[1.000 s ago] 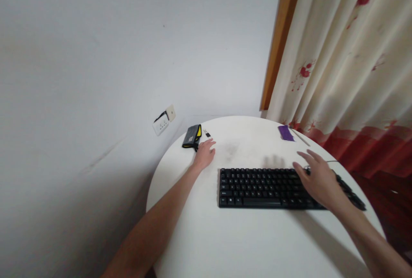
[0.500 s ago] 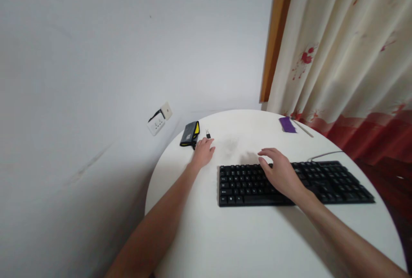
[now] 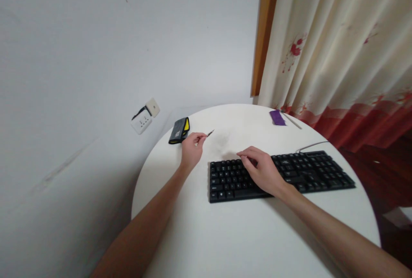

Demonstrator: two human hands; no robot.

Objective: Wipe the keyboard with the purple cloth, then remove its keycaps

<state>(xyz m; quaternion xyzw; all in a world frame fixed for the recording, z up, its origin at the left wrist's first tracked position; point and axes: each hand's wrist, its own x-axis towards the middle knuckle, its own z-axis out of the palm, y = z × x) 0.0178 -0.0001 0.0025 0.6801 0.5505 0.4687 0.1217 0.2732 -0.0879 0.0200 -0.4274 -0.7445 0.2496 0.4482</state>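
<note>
Pinching small, mostly hidden clip (image 3: 210, 133) in left hand (image 3: 192, 150). Holding right hand (image 3: 262, 170) half-curled over keyboard (image 3: 310, 171), masking left-middle part; cannot tell whether empty.

Dark clip (image 3: 210, 133), black keyboard (image 3: 309, 175), grey and yellow pouch (image 3: 178, 131) — cream curtain (image 3: 325, 50), red-flowered

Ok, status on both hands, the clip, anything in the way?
Left hand pinching the small clip. Right hand over the keyboard, nothing visible in it. Gray wallet close beside left hand; nothing seen blocking the clip.
</note>
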